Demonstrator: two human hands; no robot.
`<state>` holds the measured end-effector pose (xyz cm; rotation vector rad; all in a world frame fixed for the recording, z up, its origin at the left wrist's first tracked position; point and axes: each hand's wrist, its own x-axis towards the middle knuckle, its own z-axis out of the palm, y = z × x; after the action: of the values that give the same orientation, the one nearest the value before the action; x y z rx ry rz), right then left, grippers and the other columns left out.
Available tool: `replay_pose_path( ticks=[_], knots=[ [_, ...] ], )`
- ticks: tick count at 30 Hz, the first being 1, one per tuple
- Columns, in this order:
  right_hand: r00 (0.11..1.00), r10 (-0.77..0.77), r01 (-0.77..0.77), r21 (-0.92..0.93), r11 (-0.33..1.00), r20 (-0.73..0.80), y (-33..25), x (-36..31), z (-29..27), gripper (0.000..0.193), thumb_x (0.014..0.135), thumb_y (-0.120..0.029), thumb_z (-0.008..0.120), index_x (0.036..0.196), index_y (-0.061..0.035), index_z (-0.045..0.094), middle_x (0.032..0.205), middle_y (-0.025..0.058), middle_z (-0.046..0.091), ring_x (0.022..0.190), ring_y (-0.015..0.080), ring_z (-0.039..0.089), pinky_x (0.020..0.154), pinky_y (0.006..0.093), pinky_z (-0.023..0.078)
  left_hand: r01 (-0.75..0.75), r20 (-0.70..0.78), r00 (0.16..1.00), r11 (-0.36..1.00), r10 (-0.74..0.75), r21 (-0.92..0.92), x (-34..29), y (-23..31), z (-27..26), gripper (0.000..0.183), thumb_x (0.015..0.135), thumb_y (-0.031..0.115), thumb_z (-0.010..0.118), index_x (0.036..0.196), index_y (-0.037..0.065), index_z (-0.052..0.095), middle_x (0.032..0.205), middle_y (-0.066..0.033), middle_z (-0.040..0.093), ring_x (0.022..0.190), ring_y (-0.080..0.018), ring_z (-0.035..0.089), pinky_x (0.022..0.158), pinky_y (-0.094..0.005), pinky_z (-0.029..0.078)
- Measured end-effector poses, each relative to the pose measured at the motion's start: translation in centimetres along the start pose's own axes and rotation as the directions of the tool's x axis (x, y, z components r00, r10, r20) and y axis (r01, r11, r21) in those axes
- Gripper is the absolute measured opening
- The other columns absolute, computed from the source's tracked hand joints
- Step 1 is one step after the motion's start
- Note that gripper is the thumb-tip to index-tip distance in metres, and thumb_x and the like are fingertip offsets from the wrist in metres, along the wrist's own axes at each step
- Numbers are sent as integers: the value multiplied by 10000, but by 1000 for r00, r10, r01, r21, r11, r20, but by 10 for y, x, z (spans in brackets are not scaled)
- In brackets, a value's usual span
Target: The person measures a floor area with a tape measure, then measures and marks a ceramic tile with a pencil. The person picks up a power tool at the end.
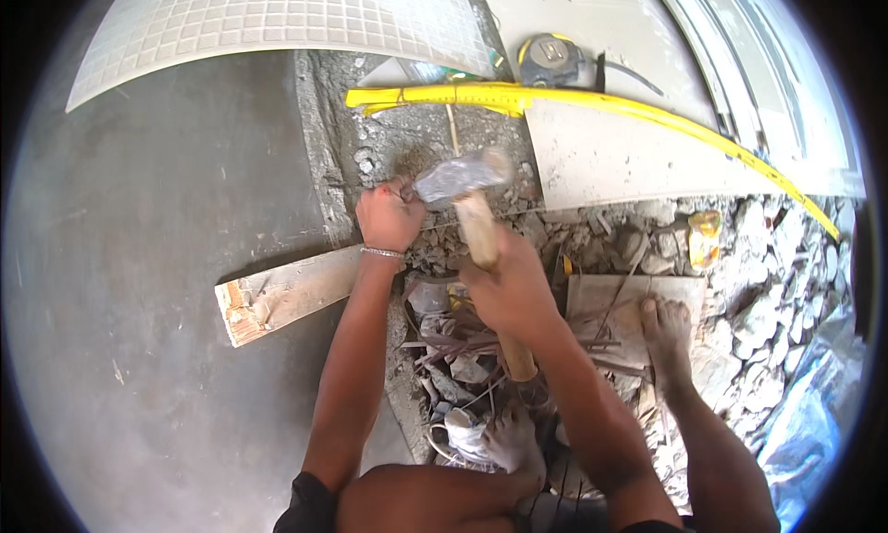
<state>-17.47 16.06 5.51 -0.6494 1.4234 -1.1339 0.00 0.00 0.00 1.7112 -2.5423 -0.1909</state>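
My right hand (pixel 514 288) is wrapped round the wooden handle of a hammer (pixel 477 230). The hammer's heavy grey head (pixel 458 177), slightly blurred, is level with my left hand (pixel 388 220) and close to its right side. That left hand is closed in a fist over the broken concrete edge, and what it grips is too small to make out. A rough wooden plank (pixel 291 297) lies under my left wrist, its splintered end pointing left across the grey slab.
Smooth grey concrete (pixel 166 209) spreads to the left, broken rubble (pixel 758 320) to the right. Beyond my hands lie a yellow measuring tape strip (pixel 592 102), a tape measure case (pixel 552 60) and a gridded tile (pixel 277 15). My bare feet (pixel 668 334) stand among the stones, near blue plastic sheeting (pixel 809 422).
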Motion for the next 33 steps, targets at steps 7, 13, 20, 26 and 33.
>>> replay_pose_path(
  ticks=[7, 13, 20, 26, 33],
  knots=[
    [981, -181, 187, -85, 979, 70, 10, 4, 9, 337, 865, -45, 658, 1189, 47, 636, 826, 139, 686, 739, 219, 673, 671, 387, 539, -113, -175, 981, 977, 81, -182, -7, -8, -20, 60, 740, 86, 702, 789, 66, 673, 700, -154, 659, 641, -353, 615, 637, -433, 517],
    [998, 45, -46, 10, 999, 53, -3, -16, -22, 188, 867, -8, 652, 1052, -7, 616, 749, 70, 632, 582, 170, 615, 532, 341, 496, 42, -280, 930, 824, -239, -564, 2, -19, -49, 332, 777, -84, 599, 647, 88, 346, 608, 55, 379, 615, -48, 351, 533, -279, 303],
    [950, 303, -268, 296, 917, -78, -34, -22, -44, 167, 868, 32, 627, 963, -71, 535, 678, 2, 520, 472, 94, 492, 405, 289, 409, -88, -197, 976, 663, -91, -744, -2, 22, -29, 302, 769, -64, 622, 643, 81, 389, 608, 27, 360, 629, -70, 376, 535, -304, 333],
    [948, 300, -266, 258, 929, -104, -48, -26, -46, 160, 861, 44, 624, 904, -69, 518, 672, 21, 529, 438, 98, 452, 389, 289, 369, -157, -130, 988, 492, 88, -856, -28, 71, -15, 262, 793, -15, 662, 684, 81, 443, 649, -68, 441, 602, -162, 446, 575, -343, 386],
    [992, 127, -123, 229, 966, -4, -45, -25, -49, 134, 854, 43, 632, 880, -56, 547, 583, 25, 536, 404, 123, 500, 368, 284, 384, -40, -2, 996, 434, 88, -900, -63, 121, -88, 140, 940, 144, 759, 964, 30, 682, 736, -39, 573, 650, -158, 510, 597, -338, 429]
  ],
)
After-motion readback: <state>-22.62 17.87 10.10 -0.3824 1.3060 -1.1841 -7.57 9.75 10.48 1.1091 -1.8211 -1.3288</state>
